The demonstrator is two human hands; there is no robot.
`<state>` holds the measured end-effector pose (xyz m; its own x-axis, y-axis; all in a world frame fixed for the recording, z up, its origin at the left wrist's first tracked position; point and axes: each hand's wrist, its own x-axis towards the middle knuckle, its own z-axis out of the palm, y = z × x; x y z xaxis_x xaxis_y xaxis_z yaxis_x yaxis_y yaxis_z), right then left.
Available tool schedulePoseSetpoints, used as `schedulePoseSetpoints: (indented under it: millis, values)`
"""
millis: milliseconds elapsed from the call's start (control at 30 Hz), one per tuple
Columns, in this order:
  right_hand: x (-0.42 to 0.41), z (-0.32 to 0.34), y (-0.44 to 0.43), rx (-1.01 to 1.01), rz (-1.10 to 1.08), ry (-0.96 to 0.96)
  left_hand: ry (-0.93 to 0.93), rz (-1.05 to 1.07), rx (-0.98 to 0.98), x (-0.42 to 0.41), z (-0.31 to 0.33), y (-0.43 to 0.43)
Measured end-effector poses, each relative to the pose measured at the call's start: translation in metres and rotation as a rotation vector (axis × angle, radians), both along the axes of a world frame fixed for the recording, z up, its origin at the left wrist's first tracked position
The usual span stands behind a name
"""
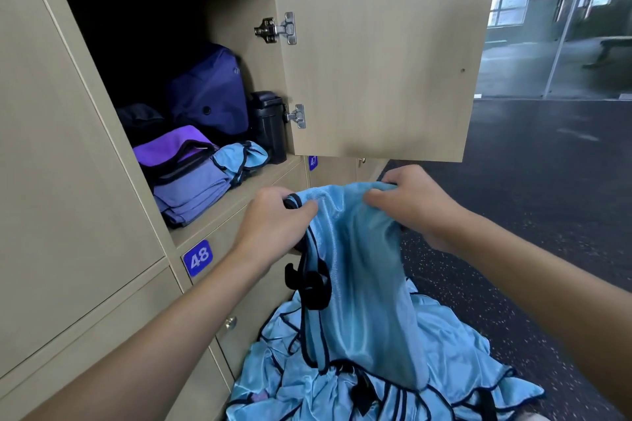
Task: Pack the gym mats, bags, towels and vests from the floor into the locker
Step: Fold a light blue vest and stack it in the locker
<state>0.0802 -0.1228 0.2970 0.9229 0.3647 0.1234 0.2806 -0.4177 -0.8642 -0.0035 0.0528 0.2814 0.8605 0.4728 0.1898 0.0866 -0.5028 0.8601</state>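
I hold up a light blue vest (362, 270) with black trim in front of the open locker (219, 195). My left hand (273, 219) grips its top left edge and my right hand (410, 202) grips its top right edge; the vest hangs down between them. Below it, a pile of more light blue vests (444, 352) lies on the floor. Inside the locker sit a dark purple bag (208, 92), a purple and black pouch (171, 150) on a folded lilac towel (191, 195), and a folded blue vest (239, 157).
The locker door (376, 51) stands open to the right, above my hands. A black bottle (270, 123) stands at the locker's right wall. Closed doors numbered 48 (197, 258) lie below. Dark speckled floor (530, 181) stretches right toward glass walls.
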Motion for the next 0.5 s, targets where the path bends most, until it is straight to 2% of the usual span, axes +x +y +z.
schedulePoseSetpoints:
  millis: [100, 233, 333, 433, 500]
  values:
    - [-0.010, 0.000, 0.008, 0.150, 0.075, 0.153, -0.016, 0.005, -0.087, 0.002, 0.001, -0.008]
    - [-0.021, 0.000, 0.013, 0.272, 0.299, 0.277, -0.065, -0.014, -0.120, 0.001, 0.003, -0.014]
    - [-0.024, -0.001, 0.013, 0.261, 0.529, 0.287, -0.055, -0.072, -0.175, -0.004, 0.010, -0.016]
    - [-0.022, -0.006, 0.013, 0.134, 0.644, 0.198, -0.060, -0.156, -0.193, -0.009, 0.014, -0.014]
    - [-0.024, -0.005, 0.011, 0.146, 0.708, 0.168, -0.110, -0.168, -0.241, -0.012, 0.016, -0.012]
